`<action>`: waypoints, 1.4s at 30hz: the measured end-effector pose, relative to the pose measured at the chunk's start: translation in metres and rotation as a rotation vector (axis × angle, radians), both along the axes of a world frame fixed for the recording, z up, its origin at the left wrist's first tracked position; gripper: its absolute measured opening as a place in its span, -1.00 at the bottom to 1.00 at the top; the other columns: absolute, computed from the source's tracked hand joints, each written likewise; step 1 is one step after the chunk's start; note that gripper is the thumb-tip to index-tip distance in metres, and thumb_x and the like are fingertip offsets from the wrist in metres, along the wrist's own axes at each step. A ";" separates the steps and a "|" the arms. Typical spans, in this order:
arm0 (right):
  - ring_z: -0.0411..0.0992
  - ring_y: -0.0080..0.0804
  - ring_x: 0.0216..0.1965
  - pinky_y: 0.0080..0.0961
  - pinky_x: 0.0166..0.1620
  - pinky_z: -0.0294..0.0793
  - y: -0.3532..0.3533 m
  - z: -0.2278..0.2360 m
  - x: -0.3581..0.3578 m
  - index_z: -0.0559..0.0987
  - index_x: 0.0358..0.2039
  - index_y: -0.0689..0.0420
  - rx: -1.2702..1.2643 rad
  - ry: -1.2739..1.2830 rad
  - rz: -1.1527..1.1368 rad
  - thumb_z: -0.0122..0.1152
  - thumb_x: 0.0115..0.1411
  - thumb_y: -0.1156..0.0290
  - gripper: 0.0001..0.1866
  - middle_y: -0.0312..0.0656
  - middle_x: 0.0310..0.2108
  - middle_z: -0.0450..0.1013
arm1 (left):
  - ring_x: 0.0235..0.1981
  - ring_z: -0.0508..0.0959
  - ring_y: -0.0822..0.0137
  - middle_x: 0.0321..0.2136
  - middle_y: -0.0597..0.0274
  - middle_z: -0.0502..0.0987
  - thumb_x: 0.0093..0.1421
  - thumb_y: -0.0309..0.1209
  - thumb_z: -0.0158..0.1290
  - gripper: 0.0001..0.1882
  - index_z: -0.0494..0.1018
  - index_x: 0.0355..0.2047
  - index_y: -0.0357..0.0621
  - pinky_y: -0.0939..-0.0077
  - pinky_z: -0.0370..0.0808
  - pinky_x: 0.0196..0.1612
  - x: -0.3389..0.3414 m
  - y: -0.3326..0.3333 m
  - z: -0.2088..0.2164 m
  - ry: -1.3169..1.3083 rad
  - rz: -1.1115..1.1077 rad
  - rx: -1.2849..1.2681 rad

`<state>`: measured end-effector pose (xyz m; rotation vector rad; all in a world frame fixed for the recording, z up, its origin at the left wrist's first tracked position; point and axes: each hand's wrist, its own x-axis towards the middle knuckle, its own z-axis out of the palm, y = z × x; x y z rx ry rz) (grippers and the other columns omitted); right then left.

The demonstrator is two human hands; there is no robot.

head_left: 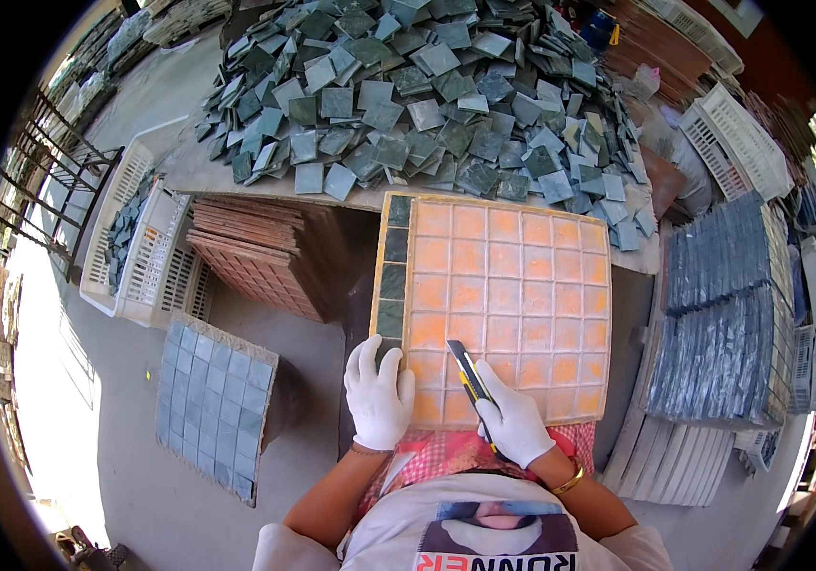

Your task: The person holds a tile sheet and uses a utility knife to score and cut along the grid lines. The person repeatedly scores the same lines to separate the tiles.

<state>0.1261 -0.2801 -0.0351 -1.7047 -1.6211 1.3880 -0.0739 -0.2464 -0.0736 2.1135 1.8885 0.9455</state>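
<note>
A square grid tray (pixel 508 295) with orange-stained cells and pale ridges rests in front of me, its far end by the table's front edge. Along its left side runs a column of dark green stone tiles (pixel 392 283) inside a yellowish border. My left hand (pixel 379 395), in a white glove, rests at the near end of that column. Its fingers are apart and bent, with the tips touching the lowest visible tile, which they partly cover. My right hand (pixel 514 419), also gloved, closes round a black and yellow utility knife (pixel 472 385). The knife points away over the tray's near cells.
A large heap of loose stone tiles (pixel 408 105) covers the table. Reddish grid trays (pixel 260 257) stand stacked beneath it. A white crate (pixel 156 257) and a tiled sheet on a stack (pixel 213 400) stand left; stacked dark tile sheets (pixel 722 314) stand right.
</note>
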 end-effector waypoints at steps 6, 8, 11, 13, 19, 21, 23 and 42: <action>0.48 -0.37 -0.62 -0.40 -0.46 0.49 -0.005 0.006 0.005 0.15 0.31 0.03 -0.068 0.011 -0.138 -0.05 0.25 0.52 -0.40 -0.05 -0.55 0.44 | 0.02 0.36 -0.07 -0.01 -0.02 0.36 0.01 -0.50 0.09 -0.71 0.44 -0.19 -0.14 0.13 0.33 0.05 0.006 0.006 0.004 -0.024 -0.058 0.011; 0.48 -0.41 -0.62 -0.42 -0.48 0.48 -0.001 -0.001 0.001 0.16 0.31 0.03 -0.035 0.025 -0.035 -0.05 0.26 0.51 -0.41 -0.06 -0.57 0.44 | 0.03 0.35 -0.07 -0.01 0.00 0.36 0.01 -0.50 0.10 -0.71 0.44 -0.20 -0.12 0.12 0.31 0.06 0.001 0.001 0.000 -0.005 0.002 -0.004; 0.48 -0.45 -0.62 -0.46 -0.50 0.48 -0.001 0.009 0.012 0.14 0.32 0.00 -0.051 0.077 -0.165 -0.04 0.26 0.50 -0.39 -0.14 -0.58 0.44 | -0.02 0.37 -0.02 -0.06 0.05 0.39 -0.02 -0.44 0.16 -0.69 0.45 -0.21 -0.09 0.17 0.32 0.03 0.002 0.004 0.007 0.027 -0.051 0.082; 0.46 -0.52 -0.63 -0.52 -0.52 0.49 -0.004 0.012 0.026 0.13 0.33 -0.01 -0.053 0.106 -0.317 -0.06 0.27 0.53 -0.39 -0.21 -0.55 0.45 | -0.05 0.39 0.02 -0.11 0.10 0.42 -0.04 -0.41 0.20 -0.68 0.47 -0.22 -0.07 0.21 0.33 0.01 0.007 0.007 0.021 0.064 -0.144 0.169; 0.46 -0.54 -0.60 -0.54 -0.48 0.51 -0.012 0.019 0.043 0.14 0.32 0.09 0.030 0.149 -0.341 -0.04 0.24 0.58 -0.38 -0.21 -0.54 0.44 | -0.31 0.43 0.16 -0.43 0.27 0.44 -0.04 -0.41 0.16 -0.87 0.48 -0.44 -0.01 0.29 0.38 -0.23 0.033 0.048 0.009 0.051 -0.480 0.038; 0.47 -0.51 -0.59 -0.52 -0.44 0.51 -0.014 0.020 0.038 0.15 0.32 0.09 0.008 0.162 -0.316 -0.04 0.24 0.58 -0.39 -0.19 -0.57 0.45 | -0.37 0.43 0.17 -0.49 0.29 0.42 -0.04 -0.41 0.13 -0.91 0.45 -0.49 -0.02 0.32 0.38 -0.30 0.031 0.056 0.002 0.051 -0.574 0.080; 0.47 -0.51 -0.60 -0.52 -0.44 0.51 -0.014 0.018 0.037 0.15 0.32 0.07 -0.005 0.186 -0.308 -0.04 0.24 0.58 -0.39 -0.18 -0.57 0.45 | -0.40 0.43 0.17 -0.52 0.28 0.40 -0.05 -0.41 0.11 -0.92 0.43 -0.52 -0.02 0.33 0.39 -0.34 0.029 0.060 0.001 0.095 -0.635 0.108; 0.49 -0.06 -0.48 -0.21 -0.35 0.47 0.022 0.013 -0.003 0.14 0.29 0.05 0.034 -0.091 0.124 -0.01 0.23 0.44 -0.39 0.10 -0.47 0.45 | -0.48 0.43 0.06 -0.58 0.14 0.45 -0.02 -0.48 0.18 -0.89 0.46 -0.60 -0.18 0.25 0.39 -0.37 -0.014 -0.003 0.007 -0.287 -0.103 -0.083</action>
